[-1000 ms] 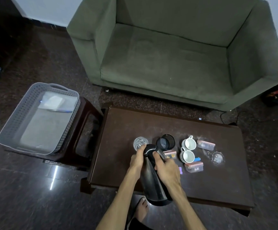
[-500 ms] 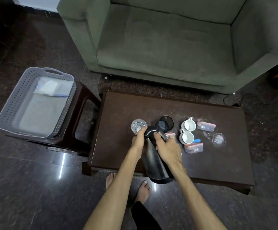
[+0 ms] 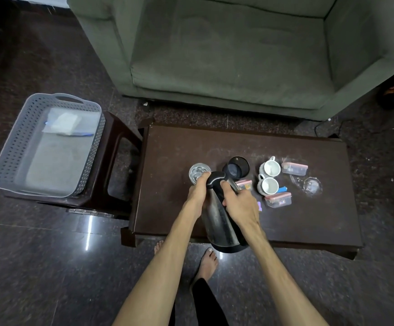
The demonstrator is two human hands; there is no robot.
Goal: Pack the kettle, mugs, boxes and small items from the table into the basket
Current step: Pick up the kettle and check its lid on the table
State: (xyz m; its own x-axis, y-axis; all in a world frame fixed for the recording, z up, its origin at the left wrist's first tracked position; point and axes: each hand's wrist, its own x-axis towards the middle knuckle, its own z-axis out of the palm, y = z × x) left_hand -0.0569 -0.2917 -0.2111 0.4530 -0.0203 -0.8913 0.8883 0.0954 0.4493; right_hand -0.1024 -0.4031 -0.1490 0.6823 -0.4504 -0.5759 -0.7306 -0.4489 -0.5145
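The kettle [image 3: 221, 222] is black and dark steel. The counter [image 3: 285, 222] is dark brown. Two mugs [image 3: 270, 168] are white. The clear boxes [image 3: 294, 168] have pink lids. The basket [image 3: 14, 147] is pale grey with a pattern of small holes. The sofa [image 3: 233, 52] is dull green. The floor [image 3: 38, 267] is dark, speckled stone.
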